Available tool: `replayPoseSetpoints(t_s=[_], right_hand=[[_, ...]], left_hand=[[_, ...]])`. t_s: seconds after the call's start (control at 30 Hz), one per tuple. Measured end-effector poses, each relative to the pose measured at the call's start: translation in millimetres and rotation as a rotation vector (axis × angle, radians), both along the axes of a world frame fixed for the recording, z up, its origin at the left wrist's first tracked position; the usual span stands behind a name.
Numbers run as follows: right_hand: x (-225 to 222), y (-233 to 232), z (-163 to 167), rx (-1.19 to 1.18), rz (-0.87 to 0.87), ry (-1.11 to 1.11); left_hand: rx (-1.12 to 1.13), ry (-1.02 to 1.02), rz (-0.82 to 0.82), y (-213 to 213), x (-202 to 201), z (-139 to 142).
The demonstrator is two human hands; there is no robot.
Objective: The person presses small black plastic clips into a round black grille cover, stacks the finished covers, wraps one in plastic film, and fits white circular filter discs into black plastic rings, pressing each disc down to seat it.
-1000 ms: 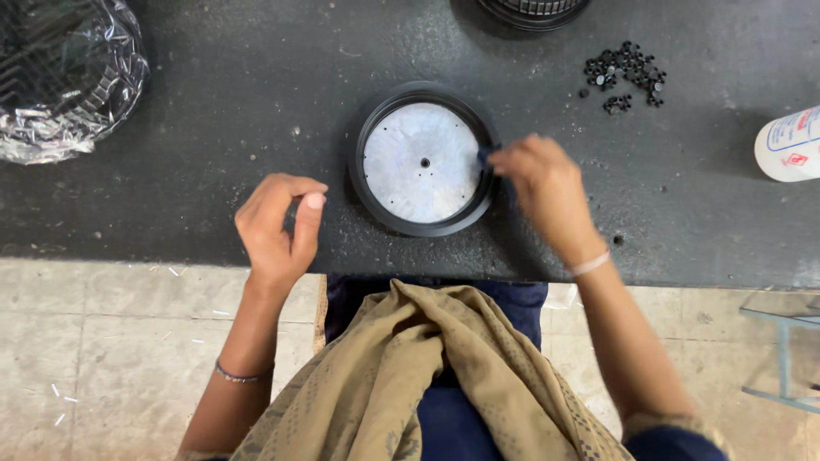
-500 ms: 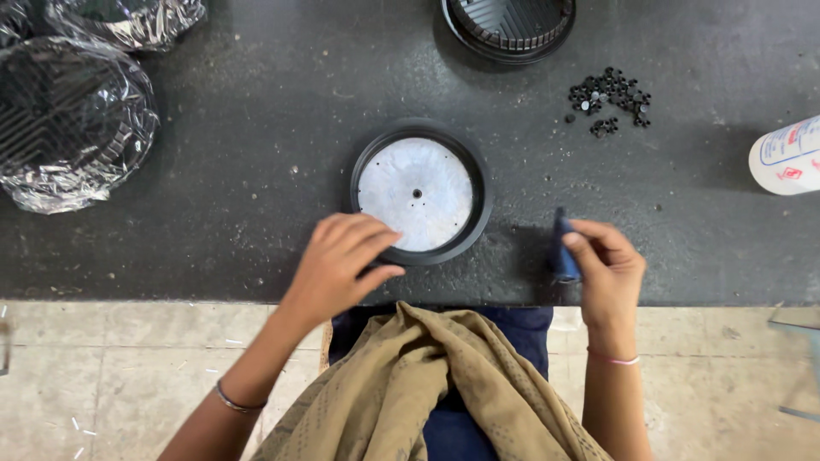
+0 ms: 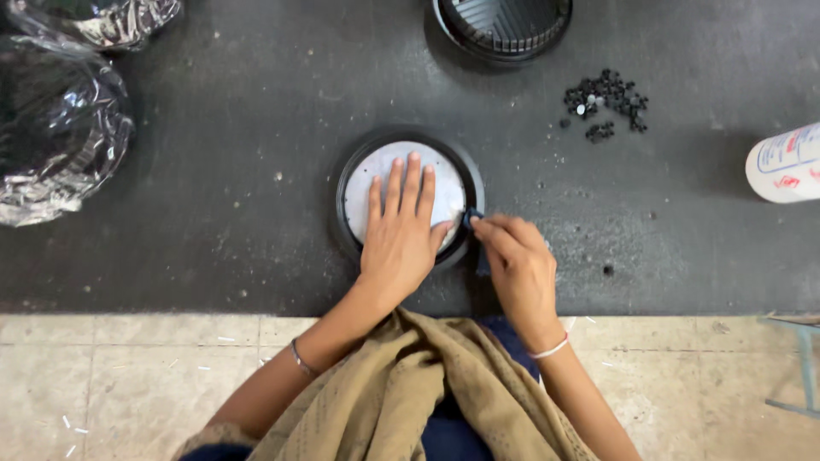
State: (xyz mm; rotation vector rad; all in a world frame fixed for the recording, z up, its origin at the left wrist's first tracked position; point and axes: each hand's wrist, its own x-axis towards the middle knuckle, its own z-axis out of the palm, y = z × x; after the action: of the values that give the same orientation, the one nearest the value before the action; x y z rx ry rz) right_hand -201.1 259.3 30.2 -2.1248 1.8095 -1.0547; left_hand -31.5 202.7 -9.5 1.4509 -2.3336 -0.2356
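The round disc [image 3: 408, 198], a pale metal face in a black rim, lies flat on the dark worktop [image 3: 213, 171], just in front of the person, near the table edge. L hand [image 3: 401, 235] is open, palm & fingers spread flat on the metal face, pinning it. R hand [image 3: 517, 260] is pinched shut on a small dark blue tool or part [image 3: 469, 219], its tip touching the rim on the right side; can't tell exactly what it is. To do this well, imo: keep the L palm pressing straight down so the disc doesn't spin or slide, keep the fingertips clear of the spot being worked, and bring the small piece in square to the rim w/ a short, steady push, not a jab. Containers: two clear plastic bags at far left, the big one [image 3: 60, 128] holds dark ribbed round parts, the upper one [image 3: 111, 17] is only partly in view, contents unclear. A black slotted round housing [image 3: 504, 26] at top looks empty. Loose pile of small black bits [image 3: 608, 101] sits bare on the table, not in anything. White bottle [image 3: 784, 164] at right edge, contents not visible.
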Motion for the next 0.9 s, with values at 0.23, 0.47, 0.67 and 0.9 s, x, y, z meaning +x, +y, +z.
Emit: replayPoseSetpoints(t_s=[0.23,0.47,0.67,0.9], right_hand=[[-10,-56,-1,-0.031,0.049,0.144],[-10,-125,2,-0.094,0.268,0.159],[-6,-69,-1,-0.049,0.050,0.139],[-2,8,-5,0.203,0.012,-0.010]], left_hand=[[-0.012,-0.069,0.012,-2,-1,3],[-0.011,-0.121,0.010,-1,0,4],[0.010,-0.070,0.020,-2,1,0],[-0.016,-0.054,0.012,2,1,-3]])
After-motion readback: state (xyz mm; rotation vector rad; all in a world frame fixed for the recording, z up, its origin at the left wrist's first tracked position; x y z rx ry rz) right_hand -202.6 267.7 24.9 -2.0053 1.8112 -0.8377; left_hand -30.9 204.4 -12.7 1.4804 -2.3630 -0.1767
